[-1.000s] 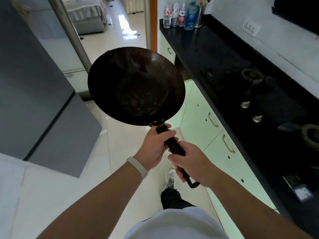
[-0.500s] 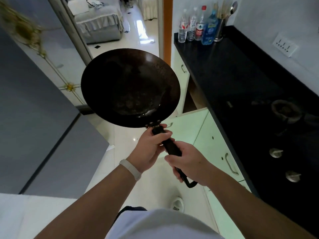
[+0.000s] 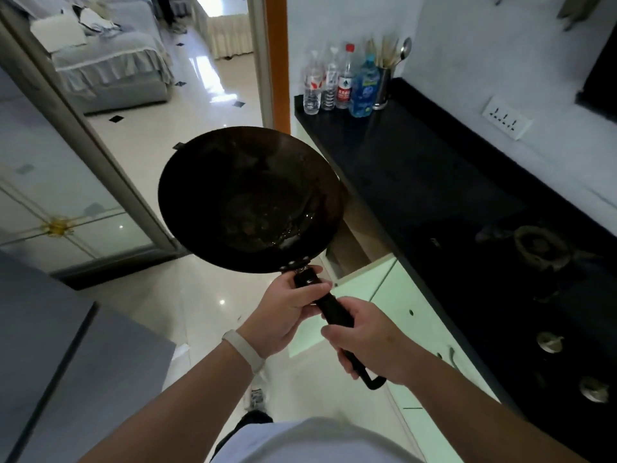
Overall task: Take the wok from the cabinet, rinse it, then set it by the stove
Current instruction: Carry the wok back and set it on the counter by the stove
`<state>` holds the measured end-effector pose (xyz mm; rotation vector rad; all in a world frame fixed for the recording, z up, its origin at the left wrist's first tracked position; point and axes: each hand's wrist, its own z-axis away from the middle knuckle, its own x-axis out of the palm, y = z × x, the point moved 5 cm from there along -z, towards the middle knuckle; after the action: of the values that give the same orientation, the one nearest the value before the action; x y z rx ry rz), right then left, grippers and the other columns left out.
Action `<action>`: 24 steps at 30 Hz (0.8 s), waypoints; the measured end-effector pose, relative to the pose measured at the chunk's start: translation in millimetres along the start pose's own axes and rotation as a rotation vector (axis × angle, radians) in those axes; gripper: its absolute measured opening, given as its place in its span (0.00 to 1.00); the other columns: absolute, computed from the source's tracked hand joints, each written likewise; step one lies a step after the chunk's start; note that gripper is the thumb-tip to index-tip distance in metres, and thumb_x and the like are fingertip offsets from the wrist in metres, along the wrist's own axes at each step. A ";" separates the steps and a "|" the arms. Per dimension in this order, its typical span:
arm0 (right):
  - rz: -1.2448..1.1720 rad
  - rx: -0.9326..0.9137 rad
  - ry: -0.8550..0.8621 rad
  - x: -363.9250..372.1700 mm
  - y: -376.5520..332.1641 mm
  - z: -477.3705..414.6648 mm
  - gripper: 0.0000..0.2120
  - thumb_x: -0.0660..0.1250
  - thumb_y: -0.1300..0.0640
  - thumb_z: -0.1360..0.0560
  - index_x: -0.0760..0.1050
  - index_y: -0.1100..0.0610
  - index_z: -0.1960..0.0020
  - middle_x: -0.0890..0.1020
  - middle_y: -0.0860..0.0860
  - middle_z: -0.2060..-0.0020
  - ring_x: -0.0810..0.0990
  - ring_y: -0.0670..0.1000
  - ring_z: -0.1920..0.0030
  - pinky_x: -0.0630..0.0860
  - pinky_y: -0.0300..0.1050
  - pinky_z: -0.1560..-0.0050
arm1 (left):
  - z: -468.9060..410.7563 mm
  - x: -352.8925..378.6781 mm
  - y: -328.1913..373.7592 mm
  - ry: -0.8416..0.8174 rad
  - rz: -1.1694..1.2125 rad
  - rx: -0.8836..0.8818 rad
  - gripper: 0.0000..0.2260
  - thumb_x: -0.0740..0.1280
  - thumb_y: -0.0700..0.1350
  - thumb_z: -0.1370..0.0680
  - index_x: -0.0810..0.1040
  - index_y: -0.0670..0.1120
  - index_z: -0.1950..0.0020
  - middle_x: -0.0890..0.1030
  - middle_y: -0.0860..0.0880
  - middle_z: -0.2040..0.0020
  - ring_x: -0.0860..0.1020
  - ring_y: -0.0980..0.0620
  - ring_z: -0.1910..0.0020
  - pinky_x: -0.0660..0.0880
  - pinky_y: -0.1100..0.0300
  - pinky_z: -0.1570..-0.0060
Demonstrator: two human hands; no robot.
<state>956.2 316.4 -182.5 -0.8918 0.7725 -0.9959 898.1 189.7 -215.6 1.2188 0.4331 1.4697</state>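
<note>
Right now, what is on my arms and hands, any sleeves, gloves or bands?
Both forearms are bare, with no sleeves or gloves in view. The left hand has a plain white band around its wrist. The right hand and its wrist show nothing worn.

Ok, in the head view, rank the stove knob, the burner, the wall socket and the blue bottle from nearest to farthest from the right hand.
1. Stove knob, just right of the right hand.
2. Burner, further along the counter, up and right.
3. Wall socket, on the wall beyond the burner.
4. Blue bottle, at the counter's far end.
</note>
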 end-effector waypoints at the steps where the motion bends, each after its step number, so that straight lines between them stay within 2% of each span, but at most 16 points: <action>1: -0.013 -0.001 0.021 2.4 -7.8 -10.1 0.04 0.65 0.64 0.22 0.73 0.62 0.48 0.74 0.53 0.72 0.75 0.51 0.75 0.75 0.45 0.73 | -9.8 -5.8 9.9 -0.028 -0.011 -0.004 0.18 0.71 0.35 0.25 0.74 0.37 0.37 0.80 0.41 0.51 0.82 0.46 0.54 0.79 0.56 0.55; 4: -0.042 -0.012 0.113 10.5 -33.4 -38.5 0.04 0.65 0.64 0.22 0.73 0.63 0.47 0.74 0.54 0.71 0.75 0.52 0.74 0.75 0.45 0.73 | -38.9 -22.6 40.4 -0.113 -0.065 -0.003 0.15 0.69 0.34 0.24 0.74 0.38 0.38 0.80 0.42 0.53 0.81 0.46 0.54 0.81 0.52 0.50; 9: -0.078 0.014 0.243 18.5 -60.0 -82.9 0.04 0.67 0.63 0.21 0.74 0.61 0.47 0.75 0.54 0.71 0.75 0.53 0.74 0.75 0.45 0.72 | -85.8 -46.2 78.8 -0.234 -0.103 -0.046 0.16 0.70 0.35 0.25 0.74 0.39 0.38 0.80 0.42 0.51 0.81 0.45 0.51 0.79 0.51 0.48; 14: -0.128 0.015 0.322 23.5 -72.8 -107.0 0.02 0.66 0.64 0.22 0.74 0.60 0.49 0.74 0.55 0.70 0.74 0.53 0.74 0.75 0.46 0.72 | -111.6 -55.2 92.4 -0.277 -0.142 -0.102 0.16 0.69 0.34 0.24 0.73 0.39 0.37 0.81 0.44 0.53 0.81 0.45 0.52 0.78 0.46 0.42; 18: -0.163 0.043 0.363 16.6 -71.8 -123.8 0.04 0.65 0.65 0.22 0.75 0.59 0.48 0.74 0.54 0.73 0.73 0.52 0.75 0.74 0.45 0.74 | -136.8 -54.8 93.7 -0.317 -0.166 -0.138 0.19 0.72 0.36 0.26 0.73 0.38 0.37 0.81 0.44 0.53 0.82 0.47 0.54 0.78 0.46 0.43; 22: -0.216 0.070 0.404 4.9 -63.9 -133.4 0.08 0.65 0.65 0.21 0.75 0.53 0.48 0.73 0.54 0.74 0.72 0.52 0.78 0.73 0.43 0.75 | -157.0 -48.6 84.9 -0.323 -0.180 -0.202 0.22 0.73 0.37 0.29 0.73 0.37 0.36 0.81 0.43 0.53 0.82 0.46 0.54 0.79 0.47 0.45; 24: -0.239 0.089 0.417 -2.9 -57.9 -136.7 0.07 0.65 0.65 0.21 0.75 0.54 0.48 0.74 0.53 0.74 0.73 0.52 0.77 0.73 0.43 0.74 | -165.8 -41.9 82.1 -0.341 -0.210 -0.226 0.23 0.73 0.37 0.29 0.72 0.37 0.36 0.81 0.43 0.53 0.81 0.46 0.54 0.79 0.47 0.45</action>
<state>816.2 267.4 -189.4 -0.7172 0.9768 -1.4443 709.3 184.7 -234.0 1.1751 0.1529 1.0746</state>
